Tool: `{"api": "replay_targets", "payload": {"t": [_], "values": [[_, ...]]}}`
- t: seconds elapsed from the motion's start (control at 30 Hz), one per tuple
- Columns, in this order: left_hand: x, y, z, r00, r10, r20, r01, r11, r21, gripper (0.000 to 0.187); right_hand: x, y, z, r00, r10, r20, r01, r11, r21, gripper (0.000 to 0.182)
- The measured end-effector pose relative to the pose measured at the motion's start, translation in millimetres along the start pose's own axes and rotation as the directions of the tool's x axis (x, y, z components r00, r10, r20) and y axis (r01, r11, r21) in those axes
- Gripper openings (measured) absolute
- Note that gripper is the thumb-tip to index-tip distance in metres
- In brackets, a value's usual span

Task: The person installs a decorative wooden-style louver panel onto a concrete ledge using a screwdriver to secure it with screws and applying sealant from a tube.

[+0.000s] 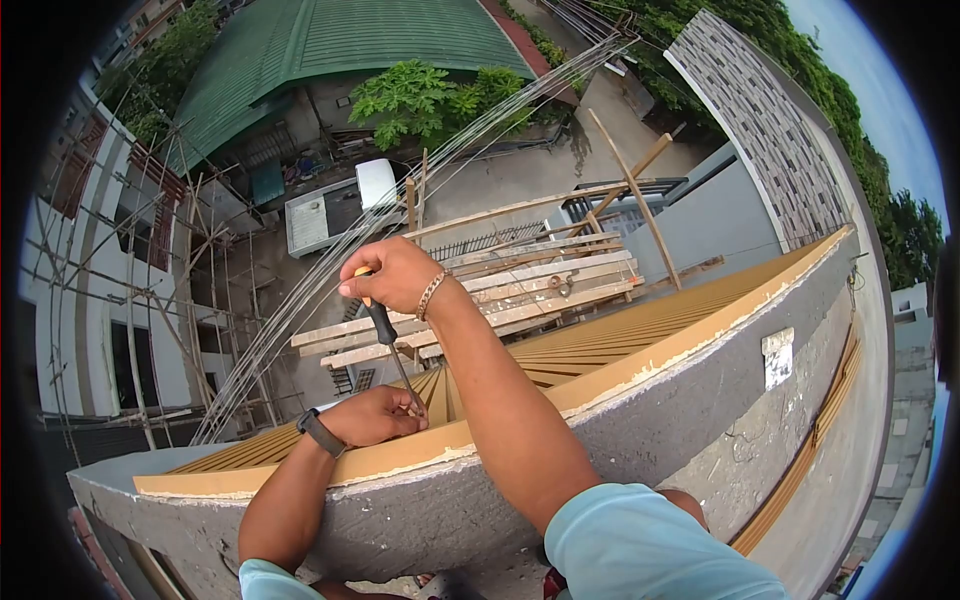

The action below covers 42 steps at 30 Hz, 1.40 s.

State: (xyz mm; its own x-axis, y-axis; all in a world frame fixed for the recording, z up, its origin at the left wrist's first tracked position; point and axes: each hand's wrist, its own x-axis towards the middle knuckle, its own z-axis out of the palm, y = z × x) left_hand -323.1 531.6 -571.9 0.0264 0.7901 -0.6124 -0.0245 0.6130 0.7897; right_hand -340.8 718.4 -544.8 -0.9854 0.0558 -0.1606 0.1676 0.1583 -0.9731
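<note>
My right hand (395, 275) is closed around the handle of a screwdriver (385, 335) with a black and orange grip, its shaft pointing down. The tip meets the yellow slatted panel (620, 335) that lies over the outer side of a grey concrete parapet (700, 400). My left hand (372, 415), with a black watch on the wrist, rests on the panel's edge and pinches around the shaft's tip. What is under the fingers is hidden. A chain bracelet hangs on my right wrist.
Far below lie wooden scaffold planks (500, 290), bamboo scaffolding (200, 300) on the left, a bundle of cables (420, 180) running diagonally, a green roof (340, 50) and trees. A white patch (777, 357) marks the parapet's inner face. The drop beyond the edge is steep.
</note>
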Motion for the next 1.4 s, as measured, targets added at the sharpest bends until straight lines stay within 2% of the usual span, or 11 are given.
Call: {"api": "replay_targets", "payload": {"t": [0.13, 0.27, 0.33, 0.53, 0.6, 0.67, 0.73, 0.97, 1.07, 1.27, 1.4], "values": [[1, -1, 0, 1.000, 0.004, 0.021, -0.003, 1.000, -0.016, 0.018, 4, 8, 10, 0.997, 0.054, -0.051, -0.035, 0.949, 0.313, 0.024], [0, 3, 1, 1.000, 0.001, 0.015, -0.002, 1.000, 0.017, 0.019, 8, 9, 3, 0.994, 0.109, -0.026, -0.104, 0.981, 0.161, 0.025], [1, 3, 1, 1.000, 0.002, 0.016, -0.002, 1.000, 0.006, 0.019, 1, 1, -1, 0.999, -0.035, -0.021, 0.031, 0.985, -0.171, 0.023], [-2, 10, 0, 1.000, -0.013, -0.001, 0.013, 1.000, 0.014, 0.018, 5, 3, 6, 0.993, -0.035, -0.116, 0.031, 0.999, -0.033, 0.023], [-3, 11, 0, 0.999, -0.045, -0.005, 0.045, 0.999, 0.021, 0.018, 5, 3, -1, 0.994, 0.113, -0.009, -0.112, 0.990, 0.083, 0.022], [-2, 8, 0, 1.000, -0.015, 0.006, 0.015, 1.000, 0.013, 0.018, 10, 11, 2, 0.986, 0.155, -0.063, -0.150, 0.985, 0.086, 0.022], [-2, 8, 0, 1.000, -0.005, 0.018, 0.005, 1.000, -0.012, 0.016, 2, -1, -3, 0.996, 0.065, -0.062, -0.073, 0.987, -0.144, 0.022], [-2, 8, 1, 1.000, -0.011, 0.005, 0.011, 1.000, -0.023, 0.015, 1, -1, -5, 0.988, 0.154, 0.014, -0.153, 0.961, 0.232, 0.020], [0, 6, 0, 0.999, -0.027, 0.018, 0.027, 1.000, -0.010, 0.015, 2, -7, -6, 0.990, 0.138, -0.002, -0.138, 0.989, -0.052, 0.021], [0, 8, -1, 0.999, -0.038, 0.031, 0.039, 0.999, -0.018, 0.016, 3, 6, -5, 0.999, 0.040, 0.011, -0.040, 0.998, 0.055, 0.023], [3, 1, -1, 0.999, -0.040, 0.017, 0.040, 0.999, 0.002, 0.016, 6, 3, 0, 0.990, 0.142, -0.005, -0.139, 0.976, 0.165, 0.026]]}}
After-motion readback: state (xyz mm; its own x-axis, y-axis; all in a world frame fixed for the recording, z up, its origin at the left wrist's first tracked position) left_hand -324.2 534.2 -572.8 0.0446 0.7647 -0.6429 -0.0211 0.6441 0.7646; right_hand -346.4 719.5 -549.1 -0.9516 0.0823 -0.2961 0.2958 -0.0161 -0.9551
